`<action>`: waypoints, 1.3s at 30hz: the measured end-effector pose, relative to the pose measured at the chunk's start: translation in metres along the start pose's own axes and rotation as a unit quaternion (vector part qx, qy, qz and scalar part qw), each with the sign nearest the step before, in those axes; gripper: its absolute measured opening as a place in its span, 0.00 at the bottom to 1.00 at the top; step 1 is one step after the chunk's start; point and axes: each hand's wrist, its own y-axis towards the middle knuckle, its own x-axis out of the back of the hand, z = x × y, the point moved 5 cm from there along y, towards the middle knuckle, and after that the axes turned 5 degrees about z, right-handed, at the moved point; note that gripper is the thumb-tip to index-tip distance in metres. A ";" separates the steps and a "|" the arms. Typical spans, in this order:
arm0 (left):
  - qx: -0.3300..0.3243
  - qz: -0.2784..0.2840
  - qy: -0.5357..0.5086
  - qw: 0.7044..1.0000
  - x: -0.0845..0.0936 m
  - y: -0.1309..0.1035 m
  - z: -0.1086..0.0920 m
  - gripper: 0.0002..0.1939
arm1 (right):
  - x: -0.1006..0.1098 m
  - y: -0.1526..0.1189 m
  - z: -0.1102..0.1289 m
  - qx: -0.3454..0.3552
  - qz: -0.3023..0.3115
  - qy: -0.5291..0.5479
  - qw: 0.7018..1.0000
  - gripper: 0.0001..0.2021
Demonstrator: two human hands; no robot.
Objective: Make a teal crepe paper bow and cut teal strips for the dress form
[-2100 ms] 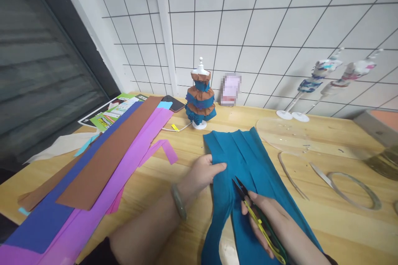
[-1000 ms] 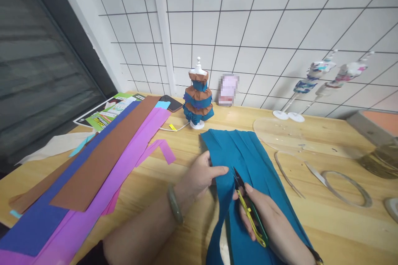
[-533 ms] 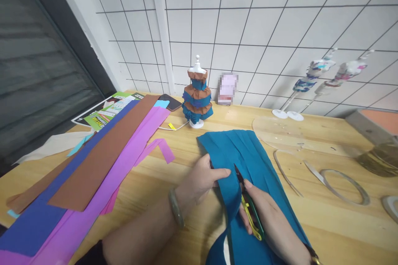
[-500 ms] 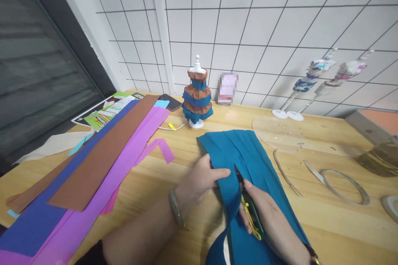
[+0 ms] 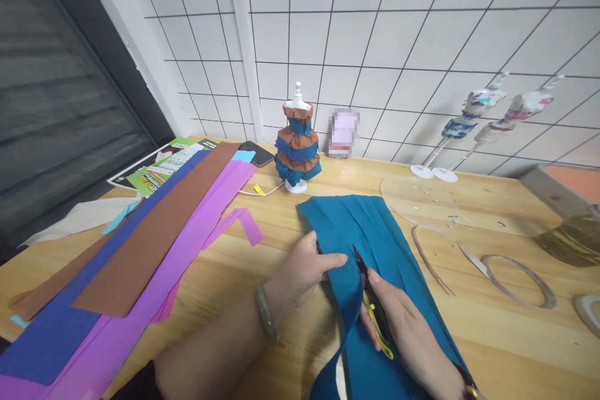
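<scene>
A teal sheet of crepe paper point(image 5: 384, 244) lies on the table before me, with a long strip partly cut from its left side and curling toward me. My left hand point(image 5: 312, 269) pinches the strip near the far end of the cut, thumb laid across its top. In my right hand point(image 5: 398, 319) are thread snips point(image 5: 375, 319) with dark blades and yellow and green handles. Their blades point away from me and sit at the cut line, just right of my left thumb. The right hand's fingers partly hide the handles.
Brown, blue and purple paper strips point(image 5: 164, 231) lie stacked at left, over printed sheets point(image 5: 154, 178). A small dress form point(image 5: 297, 144) in brown and teal ruffles stands behind the teal paper. At right are tape rings point(image 5: 520, 281), a clear disc point(image 5: 417, 200) and two more decorated forms point(image 5: 475, 109).
My right hand has squeezed the snips' handles closer together, and less of the green handle shows. The left hand and the paper look almost unmoved.
</scene>
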 end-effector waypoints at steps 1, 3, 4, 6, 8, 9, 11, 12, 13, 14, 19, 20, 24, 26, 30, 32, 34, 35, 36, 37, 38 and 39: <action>0.000 0.001 0.001 1.000 0.000 0.000 0.000 0.20 | 0.000 0.000 0.000 0.003 -0.002 -0.001 1.000 0.30; 0.004 0.000 0.003 1.000 0.000 0.000 0.000 0.20 | 0.000 0.001 0.000 0.009 -0.004 -0.003 1.000 0.31; 0.006 -0.003 0.005 1.000 0.000 -0.001 0.000 0.20 | 0.000 0.001 -0.001 0.012 -0.003 -0.004 1.000 0.31; 0.009 -0.004 0.004 1.000 0.000 -0.001 0.001 0.20 | 0.000 0.002 -0.001 0.015 -0.003 -0.004 1.000 0.30; 0.007 0.000 0.001 1.000 0.000 -0.001 0.001 0.20 | -0.001 0.002 -0.001 0.016 -0.001 -0.003 1.000 0.29; 0.004 0.003 -0.001 1.000 -0.001 0.000 0.001 0.20 | -0.001 0.002 -0.001 0.016 -0.002 -0.004 1.000 0.29; -0.001 0.006 -0.002 1.000 -0.001 0.000 0.001 0.20 | -0.001 0.001 -0.001 0.015 -0.005 -0.004 1.000 0.29; -0.002 0.005 -0.001 1.000 0.000 0.000 0.001 0.19 | -0.001 0.002 -0.001 0.015 -0.005 -0.004 1.000 0.29; 0.000 0.004 0.000 1.000 0.000 0.000 0.001 0.19 | -0.001 0.002 -0.001 0.016 -0.005 -0.003 1.000 0.29; 0.001 0.004 0.001 1.000 0.000 0.000 0.001 0.19 | -0.001 0.002 -0.001 0.016 -0.002 -0.001 1.000 0.29; 0.005 0.007 0.001 1.000 -0.001 0.000 0.000 0.19 | -0.001 0.003 0.000 0.019 0.001 -0.001 1.000 0.29; 0.006 0.005 0.001 1.000 0.000 0.000 0.000 0.19 | -0.001 0.003 0.000 0.021 0.001 -0.004 1.000 0.29; 0.006 0.005 0.001 1.000 0.000 0.000 0.000 0.20 | -0.001 0.003 0.004 0.028 0.000 -0.007 1.000 0.29; 0.006 0.005 0.002 1.000 -0.001 0.000 0.000 0.20 | -0.001 0.003 0.004 0.025 0.000 -0.002 1.000 0.29; 0.002 0.010 -0.002 1.000 -0.002 0.000 0.000 0.20 | -0.001 0.003 0.003 0.016 -0.007 0.002 1.000 0.30; 0.005 0.012 -0.002 1.000 -0.002 0.000 0.000 0.20 | 0.000 0.003 0.004 0.021 -0.009 0.006 1.000 0.30; 0.010 0.012 0.004 1.000 -0.002 0.000 0.000 0.20 | 0.001 0.002 0.007 0.035 -0.011 0.008 0.999 0.30; 0.012 0.012 0.007 1.000 -0.002 0.000 0.000 0.21 | 0.001 0.002 0.009 0.041 -0.012 0.007 0.999 0.30; 0.013 0.011 0.010 1.000 -0.001 0.000 0.000 0.21 | 0.002 0.002 0.010 0.045 -0.013 0.004 0.999 0.30; 0.014 0.011 0.011 1.000 -0.001 0.000 0.000 0.22 | 0.002 0.001 0.012 0.046 -0.014 -0.001 0.999 0.30; 0.016 0.012 0.011 1.000 -0.001 0.000 0.001 0.22 | 0.002 0.001 0.012 0.046 -0.015 -0.005 0.999 0.30; 0.020 0.013 0.008 1.000 0.000 0.000 0.001 0.22 | 0.002 0.001 0.013 0.044 -0.013 -0.009 0.999 0.30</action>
